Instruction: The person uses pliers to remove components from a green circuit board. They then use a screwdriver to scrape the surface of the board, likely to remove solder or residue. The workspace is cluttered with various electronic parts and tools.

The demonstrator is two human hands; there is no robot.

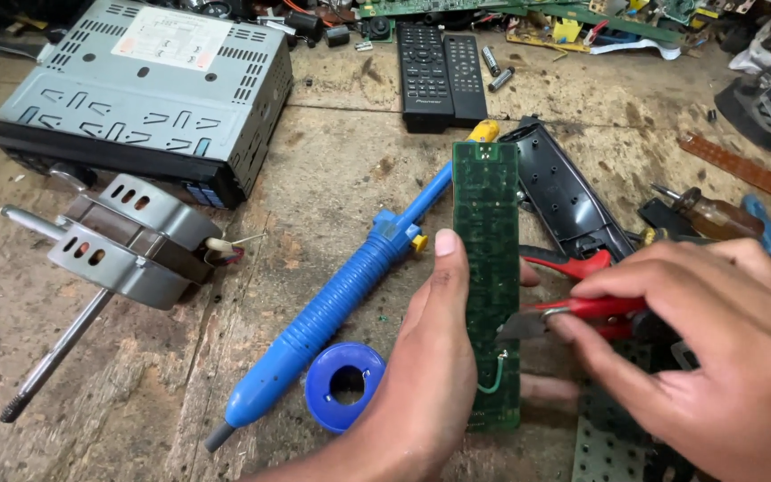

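- Gripping a long green circuit board [486, 268] upright over the wooden bench [332, 161], the left hand [426, 375] is clamping its edge, thumb on the front.
- The right hand [716, 348] is closing around red-handled cutters [582, 312], tips touching the board's right edge.
- An emptied black remote shell [568, 192] is lying open behind, nothing inside.
- A blue desoldering pump [332, 312] and a blue solder spool [345, 384] are lying just left.

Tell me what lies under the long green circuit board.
Under the long green circuit board, fingers of the left hand and the worn wooden bench show. The bench directly beneath it is covered.
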